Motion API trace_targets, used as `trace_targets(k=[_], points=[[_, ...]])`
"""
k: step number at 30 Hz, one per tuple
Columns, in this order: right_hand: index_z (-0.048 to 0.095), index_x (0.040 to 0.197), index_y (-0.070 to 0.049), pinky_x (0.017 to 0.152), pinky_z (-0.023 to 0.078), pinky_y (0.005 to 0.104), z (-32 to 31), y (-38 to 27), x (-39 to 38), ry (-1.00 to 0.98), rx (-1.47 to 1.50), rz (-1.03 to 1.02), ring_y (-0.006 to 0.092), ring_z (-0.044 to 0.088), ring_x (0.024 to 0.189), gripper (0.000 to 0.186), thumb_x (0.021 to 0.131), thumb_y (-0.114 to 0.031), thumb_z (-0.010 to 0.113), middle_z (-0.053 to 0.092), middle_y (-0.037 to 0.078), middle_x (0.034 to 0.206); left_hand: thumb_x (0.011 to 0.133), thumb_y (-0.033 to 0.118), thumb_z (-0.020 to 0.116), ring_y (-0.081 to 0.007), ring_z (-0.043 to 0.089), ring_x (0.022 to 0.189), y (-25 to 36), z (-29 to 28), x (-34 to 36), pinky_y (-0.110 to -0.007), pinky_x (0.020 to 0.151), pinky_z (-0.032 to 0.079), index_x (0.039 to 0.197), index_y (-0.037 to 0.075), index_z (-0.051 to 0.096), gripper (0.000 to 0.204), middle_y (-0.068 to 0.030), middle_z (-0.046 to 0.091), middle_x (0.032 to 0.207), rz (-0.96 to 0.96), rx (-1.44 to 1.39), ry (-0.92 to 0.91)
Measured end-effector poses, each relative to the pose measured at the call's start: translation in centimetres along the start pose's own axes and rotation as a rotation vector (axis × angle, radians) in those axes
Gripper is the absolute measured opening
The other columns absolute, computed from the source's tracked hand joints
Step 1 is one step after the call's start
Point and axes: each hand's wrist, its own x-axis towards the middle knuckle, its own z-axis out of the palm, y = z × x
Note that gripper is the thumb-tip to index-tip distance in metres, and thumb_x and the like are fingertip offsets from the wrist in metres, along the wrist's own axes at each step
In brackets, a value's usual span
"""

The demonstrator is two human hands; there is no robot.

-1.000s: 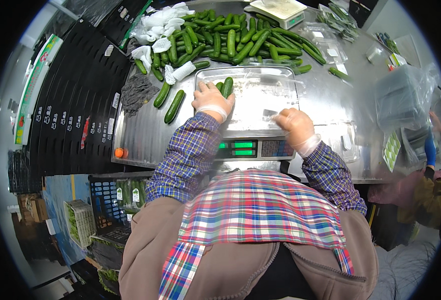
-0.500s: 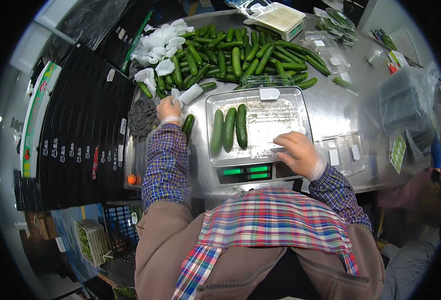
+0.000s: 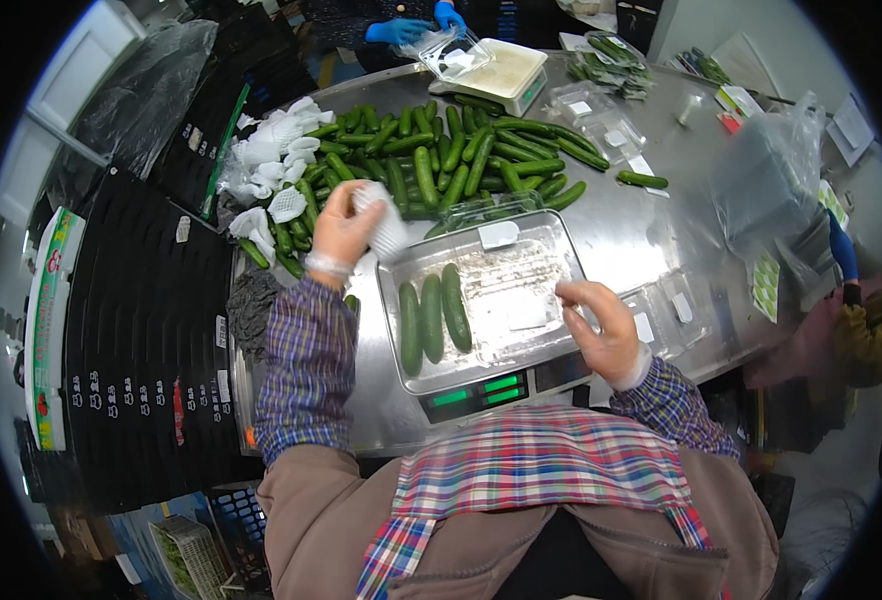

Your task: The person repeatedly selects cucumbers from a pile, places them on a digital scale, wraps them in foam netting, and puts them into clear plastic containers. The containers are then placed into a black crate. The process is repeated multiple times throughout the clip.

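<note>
My left hand (image 3: 347,228), in a clear glove, is closed on a white foam net sleeve (image 3: 386,225) above the upper left of the metal scale pan (image 3: 561,250). Three cucumbers (image 3: 432,315) lie side by side in the left part of the pan. My right hand (image 3: 601,335) hovers at the pan's right side, fingers bent and apart, holding nothing I can see. Below the pan shows the scale's green display (image 3: 501,390). A large pile of loose cucumbers (image 3: 426,170) covers the far part of the steel table (image 3: 681,260), with more foam nets (image 3: 271,150) at its left.
A co-worker's blue-gloved hands (image 3: 396,30) handle a clear box by a small scale (image 3: 511,75). Clamshells (image 3: 601,130), bagged containers (image 3: 761,180) and packs of greens (image 3: 606,70) occupy the right. Stacked black crates (image 3: 141,340) stand at left; another person (image 3: 861,330) is at far right.
My left hand left the cucumbers on the pan, reached left to the foam nets and rose with one. Three cucumbers now lie uncovered in the pan. The view has shifted, revealing the co-worker's hands.
</note>
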Motion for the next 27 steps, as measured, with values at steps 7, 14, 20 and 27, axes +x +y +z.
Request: trace_targets(k=[7, 14, 20, 27], points=[[0.058, 0.117, -0.003, 0.087, 0.047, 0.0304, 2.3, -0.8, 0.6, -0.162, 0.371, 0.112, 0.0225, 0.059, 0.101, 0.033, 0.086, -0.008, 0.065, 0.060, 0.014, 0.110, 0.089, 0.023, 0.065, -0.0100, 0.056, 0.076, 6.3, 12.6, -13.0, -0.024, 0.066, 0.047, 0.097, 0.002, 0.057, 0.024, -0.0025, 0.059, 0.083, -0.147, -0.031, -0.368], [0.060, 0.105, -0.003, 0.077, 0.048, 0.0246, 1.6, 1.6, -3.0, -0.015, 0.746, 0.449, 0.0106, 0.059, 0.088, 0.018, 0.089, -0.010, 0.063, 0.063, 0.005, 0.093, 0.093, 0.017, 0.056, -0.0085, 0.053, 0.084, 4.9, 16.9, -16.0, -0.023, 0.077, 0.043, 0.099, 0.000, 0.061, 0.018, -0.0014, 0.060, 0.090, -0.252, -0.364, -0.173], [0.057, 0.101, -0.005, 0.073, 0.049, 0.0219, 1.3, 4.2, -4.5, 0.021, 0.539, 0.388, 0.0078, 0.059, 0.082, 0.017, 0.086, -0.009, 0.065, 0.061, 0.002, 0.090, 0.090, 0.009, 0.059, -0.0162, 0.052, 0.105, 4.0, 19.0, -17.2, -0.030, 0.094, 0.039, 0.104, 0.004, 0.058, 0.014, -0.0046, 0.056, 0.116, -0.098, -0.437, -0.178], [0.057, 0.094, -0.003, 0.070, 0.049, 0.0266, 2.1, 4.6, -4.3, 0.149, 0.376, 0.054, 0.0175, 0.061, 0.077, 0.019, 0.081, -0.010, 0.070, 0.064, 0.007, 0.084, 0.099, 0.021, 0.045, -0.0195, 0.057, 0.099, 4.2, 20.3, -17.3, -0.033, 0.093, 0.043, 0.103, 0.000, 0.050, 0.021, -0.0128, 0.059, 0.105, -0.084, -0.510, 0.009]])
